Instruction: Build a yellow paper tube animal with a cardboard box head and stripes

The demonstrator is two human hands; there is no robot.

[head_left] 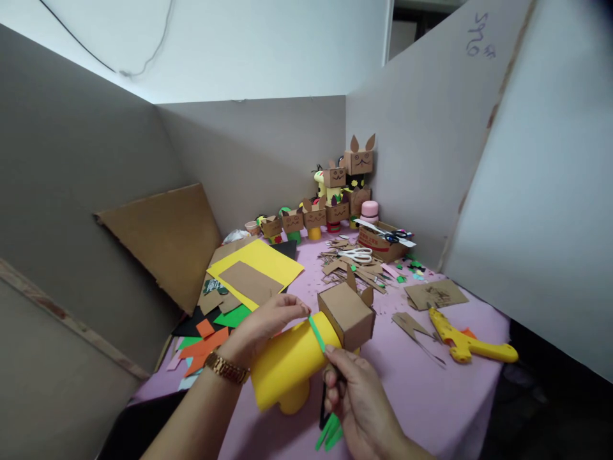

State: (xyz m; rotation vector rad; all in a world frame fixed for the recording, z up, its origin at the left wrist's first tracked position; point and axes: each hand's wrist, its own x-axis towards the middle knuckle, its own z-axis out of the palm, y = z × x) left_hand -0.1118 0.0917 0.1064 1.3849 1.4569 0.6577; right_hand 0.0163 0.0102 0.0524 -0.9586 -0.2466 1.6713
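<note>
A yellow paper tube (287, 367) lies on its side on short yellow legs. A cardboard box head (347, 313) with pointed ears is at its right end. Across the tube near the head runs a thin green paper strip (317, 333). My left hand (275, 319) reaches over the tube, its fingers closed at the strip's upper end. The lower end is pinched between thumb and finger of my right hand (357, 393). Below that hand lie several green strips (329, 432) beside a dark object, partly hidden.
A yellow hot glue gun (467, 342) rests at the right. Behind are white-handled scissors (357, 255) among cardboard scraps and a cardboard box (378, 241) with tools. Cardboard-headed figures (315, 216) stand at the back. Yellow sheet (282, 259) and orange pieces (205, 351) lie left.
</note>
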